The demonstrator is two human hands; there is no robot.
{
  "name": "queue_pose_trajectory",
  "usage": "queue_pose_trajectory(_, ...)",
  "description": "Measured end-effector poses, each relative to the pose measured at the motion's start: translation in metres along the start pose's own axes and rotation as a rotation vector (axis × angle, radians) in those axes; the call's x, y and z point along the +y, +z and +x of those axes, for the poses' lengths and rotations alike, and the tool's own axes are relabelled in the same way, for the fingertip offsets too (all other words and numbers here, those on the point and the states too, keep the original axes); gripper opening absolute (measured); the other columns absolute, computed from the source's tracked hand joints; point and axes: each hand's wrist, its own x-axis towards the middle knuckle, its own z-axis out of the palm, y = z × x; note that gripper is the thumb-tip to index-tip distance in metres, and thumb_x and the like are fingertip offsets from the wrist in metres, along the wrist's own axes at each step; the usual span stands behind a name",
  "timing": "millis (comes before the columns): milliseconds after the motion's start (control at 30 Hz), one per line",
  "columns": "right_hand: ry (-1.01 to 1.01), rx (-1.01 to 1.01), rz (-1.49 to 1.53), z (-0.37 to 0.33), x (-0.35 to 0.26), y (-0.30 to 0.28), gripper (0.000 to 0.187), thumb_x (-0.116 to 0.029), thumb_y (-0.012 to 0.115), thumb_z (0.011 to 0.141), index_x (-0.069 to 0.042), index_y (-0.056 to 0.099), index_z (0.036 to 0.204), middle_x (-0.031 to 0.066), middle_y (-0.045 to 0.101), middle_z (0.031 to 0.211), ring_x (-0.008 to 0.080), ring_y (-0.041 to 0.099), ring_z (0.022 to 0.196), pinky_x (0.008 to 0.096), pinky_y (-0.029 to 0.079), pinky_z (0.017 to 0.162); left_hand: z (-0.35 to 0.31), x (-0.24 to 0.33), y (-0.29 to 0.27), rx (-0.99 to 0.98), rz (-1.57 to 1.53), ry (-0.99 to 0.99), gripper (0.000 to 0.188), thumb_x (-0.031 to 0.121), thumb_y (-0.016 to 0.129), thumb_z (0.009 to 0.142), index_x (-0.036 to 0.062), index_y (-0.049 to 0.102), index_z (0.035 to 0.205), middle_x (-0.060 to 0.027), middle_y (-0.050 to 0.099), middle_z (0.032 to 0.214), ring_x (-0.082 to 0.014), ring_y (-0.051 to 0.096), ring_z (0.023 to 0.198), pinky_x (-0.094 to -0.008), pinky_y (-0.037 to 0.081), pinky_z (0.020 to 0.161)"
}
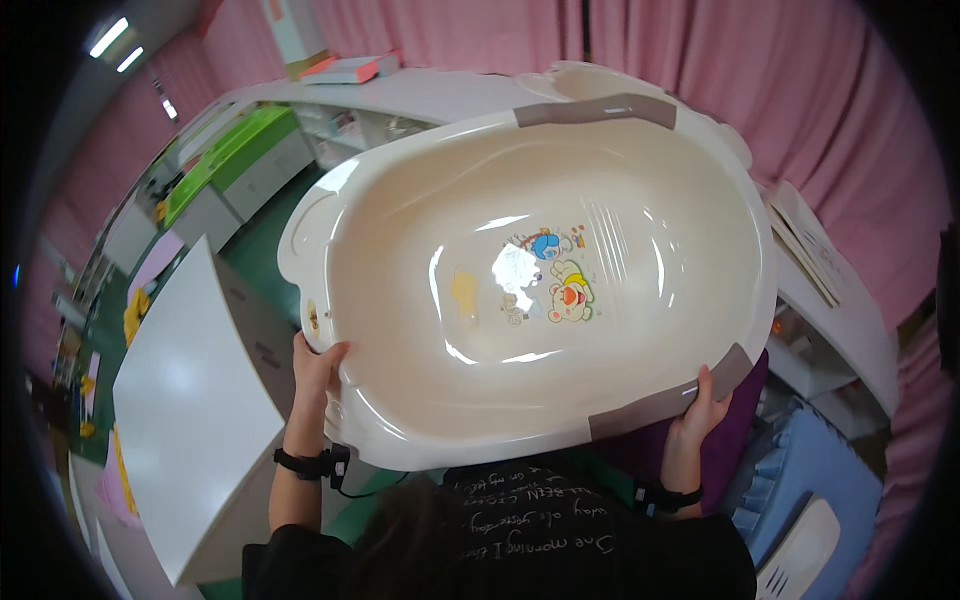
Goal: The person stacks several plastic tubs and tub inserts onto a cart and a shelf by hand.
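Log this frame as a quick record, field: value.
left: left hand grips the left end of the tub, thumb over the rim
right: right hand holds the near rim at a brown strip
tub look: cream, oval, inside facing the camera
tub bottom: cartoon print
left side: white table
far side: pink curtain
lower right: blue ruffled cloth

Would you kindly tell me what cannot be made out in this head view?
Head view throughout:
Tub: its underside is turned away.
Left hand's grip and right hand's grip: most fingers hidden behind the tub's rim.
Cartoon print: partly washed out by glare.
White slotted thing: cut off by the lower edge.
Yellow things at far left: too small and blurred.
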Motion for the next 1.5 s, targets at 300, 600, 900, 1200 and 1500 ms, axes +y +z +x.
queue_pose_trajectory(300,-0.013,0.270,-0.048,-0.002,0.049,0.049,0.038,-0.006,0.063,0.082,0.003,0.048,0.116,0.0119,0.056,0.111,0.0210,0.056,0.096,0.0322,0.046,0.082,0.183,0.081,0.096,-0.365,-0.157,0.113,0.055,0.000,0.068,0.067,-0.0066,0.039,0.113,-0.0158,0.054,0.100,-0.0220,0.060,0.086,-0.0325,0.052,0.074)
queue_pose_trajectory(600,-0.100,0.482,-0.092,-0.036,0.097,0.069,0.039,-0.010,0.064,0.083,0.005,0.049,0.115,0.0119,0.057,0.112,0.0204,0.056,0.096,0.0313,0.045,0.083,0.296,0.090,0.176,-0.571,0.282,0.191,0.058,0.015,0.075,0.064,-0.0133,0.047,0.105,-0.0190,0.060,0.096,-0.0212,0.062,0.082,-0.0307,0.050,0.068)
queue_pose_trajectory(900,0.015,0.616,-0.217,-0.045,0.122,0.062,0.041,-0.019,0.071,0.079,0.004,0.051,0.107,0.0128,0.060,0.103,0.0179,0.058,0.087,0.0291,0.047,0.075,0.378,0.073,0.290,-0.975,0.521,0.165,0.042,0.026,0.078,0.062,-0.0089,0.058,0.072,-0.0088,0.057,0.059,-0.0157,0.052,0.043,-0.0295,0.042,0.039)
queue_pose_trajectory(1200,0.322,0.173,-0.795,-0.075,0.118,0.020,0.031,-0.030,0.066,0.083,-0.004,0.050,0.077,0.0043,0.056,0.061,0.0159,0.060,0.053,0.0241,0.046,0.044,0.376,-0.008,0.302,-0.737,0.820,0.536,0.093,0.048,0.066,0.068,-0.0025,0.028,0.135,-0.0269,0.037,0.128,-0.0372,0.041,0.116,-0.0409,0.034,0.098)
queue_pose_trajectory(1500,-0.259,0.355,-1.155,-0.024,0.115,-0.003,0.031,-0.020,0.067,0.079,0.000,0.050,0.096,0.0127,0.055,0.088,0.0216,0.054,0.085,0.0313,0.042,0.075,0.333,-0.046,0.263,-1.015,0.909,0.782,0.088,0.032,0.070,0.066,-0.0016,0.027,0.136,-0.0303,0.027,0.136,-0.0415,0.024,0.129,-0.0410,0.022,0.107)
